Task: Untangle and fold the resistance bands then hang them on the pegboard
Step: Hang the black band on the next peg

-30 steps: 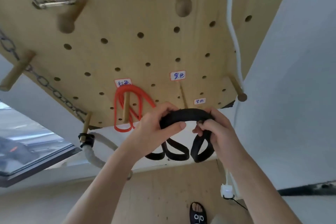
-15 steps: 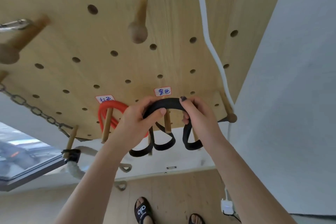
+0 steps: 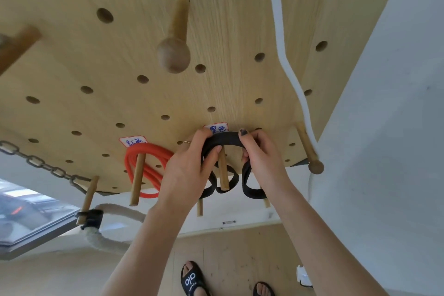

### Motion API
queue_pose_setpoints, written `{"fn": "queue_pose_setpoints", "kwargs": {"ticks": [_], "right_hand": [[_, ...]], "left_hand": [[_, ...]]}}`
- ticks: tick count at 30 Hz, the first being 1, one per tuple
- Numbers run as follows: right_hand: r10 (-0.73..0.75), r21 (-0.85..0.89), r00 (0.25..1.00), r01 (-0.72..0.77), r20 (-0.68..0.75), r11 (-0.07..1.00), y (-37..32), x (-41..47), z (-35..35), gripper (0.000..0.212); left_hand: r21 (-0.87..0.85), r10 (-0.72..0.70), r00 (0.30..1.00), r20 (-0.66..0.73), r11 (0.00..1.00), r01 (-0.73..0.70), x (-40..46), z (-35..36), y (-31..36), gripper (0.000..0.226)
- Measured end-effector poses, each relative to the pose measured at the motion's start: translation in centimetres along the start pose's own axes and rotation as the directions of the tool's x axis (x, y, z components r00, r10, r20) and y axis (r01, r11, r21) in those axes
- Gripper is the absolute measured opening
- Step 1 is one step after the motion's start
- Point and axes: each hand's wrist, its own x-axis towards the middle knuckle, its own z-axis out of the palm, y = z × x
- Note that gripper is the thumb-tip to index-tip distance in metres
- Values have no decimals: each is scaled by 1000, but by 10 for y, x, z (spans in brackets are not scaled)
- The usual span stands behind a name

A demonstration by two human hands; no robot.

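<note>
**Black band at its peg, both hands still on it**

Since the frame a half second back, I see the view has closed in on the pegboard (image 3: pixel 216 31): the knobbed peg (image 3: pixel 174 53) looms larger and higher, and the hands sit nearer the board's lower edge. My left hand (image 3: pixel 187 173) grips the left end of the black band (image 3: pixel 225 142), fingers curled over its arch and thumb under it. My right hand (image 3: pixel 262 158) pinches the right end, a dark-nailed finger on top. The arch now lies right under the black-label tag (image 3: pixel 217 127), which the band and fingers half cover. A plain peg (image 3: pixel 223 170) stands between the hands, below the arch; I cannot tell whether the band rests on it. The band's loops hang below the hands, partly hidden by the left palm.

The red band (image 3: pixel 146 168) hangs on the next peg to the left, under its own tag (image 3: pixel 133 142). A chain (image 3: pixel 43 163) and a white cord (image 3: pixel 288 67) are both cut off by the frame. Sandalled feet (image 3: pixel 192 279) show on the floor.
</note>
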Motion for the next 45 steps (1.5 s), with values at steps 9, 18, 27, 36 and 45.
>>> {"fn": "queue_pose_setpoints", "kwargs": {"ticks": [9, 18, 27, 36, 45], "right_hand": [[-38, -10, 999, 38, -18, 999, 5, 1, 2, 29], [-181, -110, 974, 167, -133, 980, 14, 2, 8, 24], [-314, -260, 937, 269, -151, 928, 26, -3, 18, 44], [-743, -699, 660, 479, -114, 532, 41, -11, 15, 30], [-758, -705, 650, 512, -57, 491, 42, -1, 18, 18]], "left_hand": [[376, 194, 957, -218, 921, -101, -1, 7, -9, 29], [330, 320, 908, -270, 917, -225, 1, 20, -15, 16], [284, 244, 935, -257, 944, -168, -7, 32, -15, 36], [244, 201, 943, -265, 960, -136, -4, 29, -12, 39], [232, 259, 932, -252, 952, -202, -4, 26, -18, 33]]}}
